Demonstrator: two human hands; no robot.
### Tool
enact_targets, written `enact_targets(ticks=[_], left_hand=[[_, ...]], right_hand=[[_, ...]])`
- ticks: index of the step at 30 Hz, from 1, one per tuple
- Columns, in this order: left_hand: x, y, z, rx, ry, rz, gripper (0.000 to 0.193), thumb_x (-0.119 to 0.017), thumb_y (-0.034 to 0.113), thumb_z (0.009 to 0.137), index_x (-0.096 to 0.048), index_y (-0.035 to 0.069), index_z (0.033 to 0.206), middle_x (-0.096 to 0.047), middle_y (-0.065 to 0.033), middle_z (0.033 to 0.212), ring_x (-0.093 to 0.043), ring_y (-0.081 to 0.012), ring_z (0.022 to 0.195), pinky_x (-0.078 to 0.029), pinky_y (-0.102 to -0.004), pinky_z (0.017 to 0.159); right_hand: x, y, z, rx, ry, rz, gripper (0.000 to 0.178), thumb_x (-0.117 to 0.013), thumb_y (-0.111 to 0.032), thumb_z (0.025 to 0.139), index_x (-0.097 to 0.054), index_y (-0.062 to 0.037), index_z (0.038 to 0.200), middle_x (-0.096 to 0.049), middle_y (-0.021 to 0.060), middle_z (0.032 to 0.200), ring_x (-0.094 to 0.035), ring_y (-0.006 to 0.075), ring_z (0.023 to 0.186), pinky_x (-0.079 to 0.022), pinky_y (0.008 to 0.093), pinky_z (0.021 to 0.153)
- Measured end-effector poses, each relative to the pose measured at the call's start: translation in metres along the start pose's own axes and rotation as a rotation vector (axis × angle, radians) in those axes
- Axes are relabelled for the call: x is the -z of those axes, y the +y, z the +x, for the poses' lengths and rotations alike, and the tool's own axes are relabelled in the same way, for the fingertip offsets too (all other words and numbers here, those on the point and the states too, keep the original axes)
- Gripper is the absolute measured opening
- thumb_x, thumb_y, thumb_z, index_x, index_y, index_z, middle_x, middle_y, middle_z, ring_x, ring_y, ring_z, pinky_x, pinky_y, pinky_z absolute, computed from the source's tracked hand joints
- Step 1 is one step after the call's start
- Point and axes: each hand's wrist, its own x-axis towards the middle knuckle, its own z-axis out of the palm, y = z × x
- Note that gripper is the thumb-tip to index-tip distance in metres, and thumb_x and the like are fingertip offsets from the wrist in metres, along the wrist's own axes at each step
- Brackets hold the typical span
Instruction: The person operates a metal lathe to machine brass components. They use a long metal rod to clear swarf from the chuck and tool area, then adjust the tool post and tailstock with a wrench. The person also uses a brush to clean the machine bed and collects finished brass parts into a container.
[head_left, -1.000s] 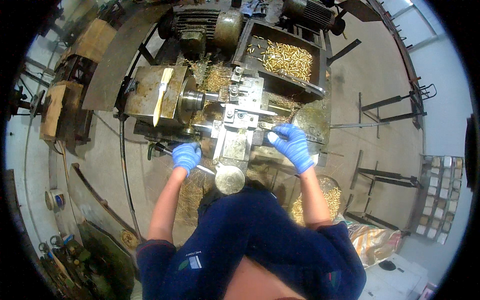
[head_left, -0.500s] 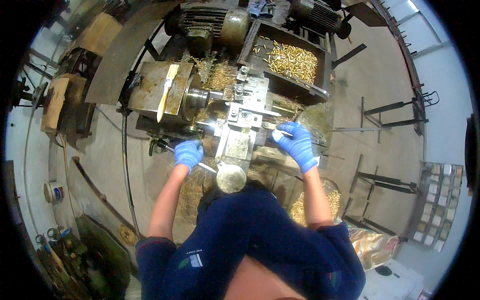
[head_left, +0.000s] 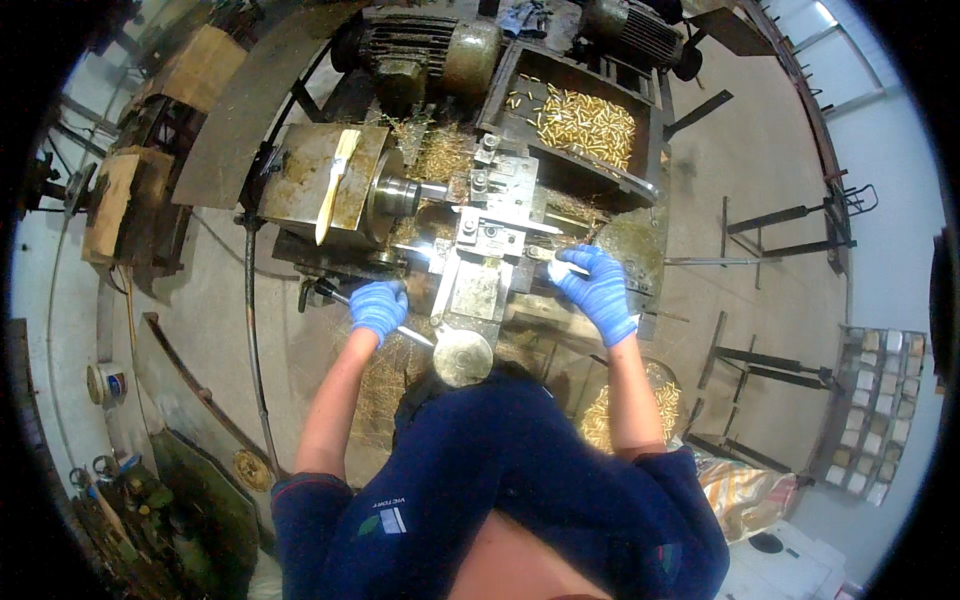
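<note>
Gripping a slender metal lever (head_left: pixel 415 336), knit-gloved left hand (head_left: pixel 378 310); right hand (head_left: pixel 597 283) curled beside blocky slide (head_left: pixel 477 290), hold unclear

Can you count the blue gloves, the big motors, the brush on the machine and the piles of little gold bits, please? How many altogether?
Blue gloves: 2
Big motors: 2
Brush: 1
Piles of gold bits: 2
Total: 7
</note>
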Motion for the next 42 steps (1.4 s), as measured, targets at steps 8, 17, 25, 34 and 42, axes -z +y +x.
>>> enact_targets(ticks=[8, 17, 25, 34, 42], left_hand=[[0.000, 0.000, 0.000, 0.000, 0.001, 0.008, 0.022, -0.053, 0.030, 0.079, -0.068, 0.016, 0.087, -0.066, -0.0137, 0.083, -0.063, -0.0322, 0.078, -0.050, -0.0429, 0.070], [-0.002, -0.002, -0.001, -0.005, -0.009, 0.034, 0.022, -0.053, 0.031, 0.079, -0.068, 0.016, 0.085, -0.066, -0.0140, 0.084, -0.063, -0.0324, 0.079, -0.049, -0.0438, 0.070], [-0.006, -0.003, 0.000, -0.040, 0.040, 0.017, 0.022, -0.054, 0.033, 0.078, -0.067, 0.016, 0.082, -0.066, -0.0144, 0.080, -0.063, -0.0326, 0.076, -0.049, -0.0444, 0.068], [-0.002, -0.001, 0.003, 0.044, -0.107, 0.064, 0.028, -0.053, 0.034, 0.080, -0.068, 0.016, 0.095, -0.067, -0.0125, 0.090, -0.063, -0.0306, 0.085, -0.049, -0.0434, 0.075], [-0.002, 0.003, 0.001, 0.084, -0.055, 0.061, 0.023, -0.054, 0.032, 0.078, -0.067, 0.015, 0.089, -0.066, -0.0124, 0.086, -0.063, -0.0311, 0.081, -0.049, -0.0419, 0.072]], right_hand=[[0.005, -0.004, -0.004, -0.012, 0.018, -0.002, 0.029, -0.074, -0.025, 0.072, -0.069, -0.0024, 0.090, -0.065, 0.0148, 0.089, -0.063, 0.0289, 0.083, -0.050, 0.0353, 0.076], [0.010, -0.019, -0.009, 0.010, 0.036, -0.024, 0.030, -0.074, -0.027, 0.072, -0.069, -0.0030, 0.089, -0.065, 0.0141, 0.087, -0.063, 0.0292, 0.081, -0.050, 0.0354, 0.075], [0.049, 0.014, 0.019, -0.059, 0.066, 0.014, 0.030, -0.076, -0.030, 0.071, -0.070, -0.0039, 0.086, -0.067, 0.0124, 0.082, -0.063, 0.0242, 0.077, -0.050, 0.0334, 0.074], [0.083, 0.137, 0.199, -0.319, -0.156, -0.599, 0.041, -0.071, -0.041, 0.072, -0.070, -0.0016, 0.081, -0.063, 0.0188, 0.106, -0.063, 0.0294, 0.090, -0.048, 0.0334, 0.080], [0.066, 0.218, 0.258, -0.184, -0.421, -0.749, 0.046, -0.067, -0.047, 0.072, -0.068, -0.0046, 0.092, -0.066, 0.0172, 0.096, -0.063, 0.0330, 0.092, -0.049, 0.0388, 0.082]])
